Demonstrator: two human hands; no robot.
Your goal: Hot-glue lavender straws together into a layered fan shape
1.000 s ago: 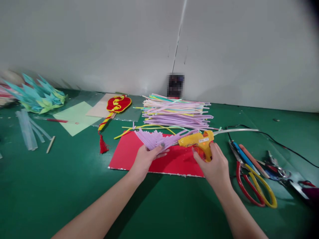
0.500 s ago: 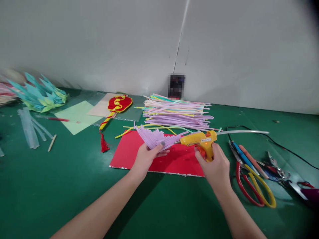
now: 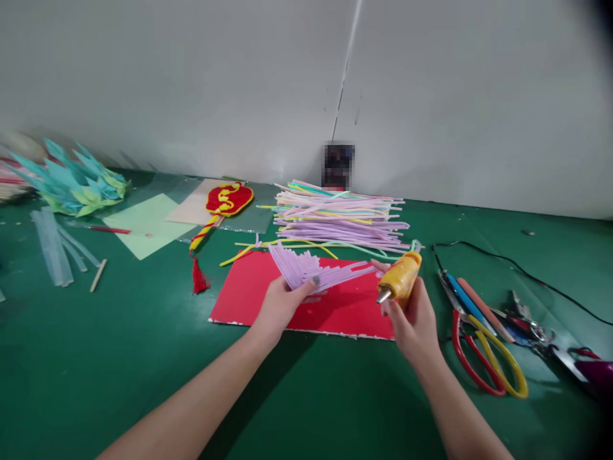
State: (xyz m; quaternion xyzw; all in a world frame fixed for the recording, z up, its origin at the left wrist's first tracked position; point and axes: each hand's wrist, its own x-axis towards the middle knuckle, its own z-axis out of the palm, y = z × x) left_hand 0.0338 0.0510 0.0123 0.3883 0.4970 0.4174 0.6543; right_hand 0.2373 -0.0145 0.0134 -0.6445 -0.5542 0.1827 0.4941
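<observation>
Between the thumb and fingers of my left hand (image 3: 282,306) is a fan-shaped piece of lilac pipe cleaners (image 3: 299,268), laid side by side with stepped ends. It is held above a red board (image 3: 349,316). My right hand (image 3: 416,319) grips a yellow hot glue gun (image 3: 401,278), its metal nozzle pointing toward me and down to the left. A right fingertip reaches the right end of the lilac strands, though whether it presses on them I cannot tell. Behind the board lies a pile of pastel pipe cleaners (image 3: 340,217).
Scissors with red and yellow handles (image 3: 498,358) lie at the right among other tools and a black cord (image 3: 517,262). To the left are a red and yellow tasselled fan (image 3: 230,199), light green paper (image 3: 148,227), glue sticks (image 3: 52,249) and a teal spiky craft piece (image 3: 76,182).
The glue gun has turned from pointing left at the lilac piece to pointing toward me, its nozzle now away from the strands. The left hand still holds the piece, slightly shifted.
</observation>
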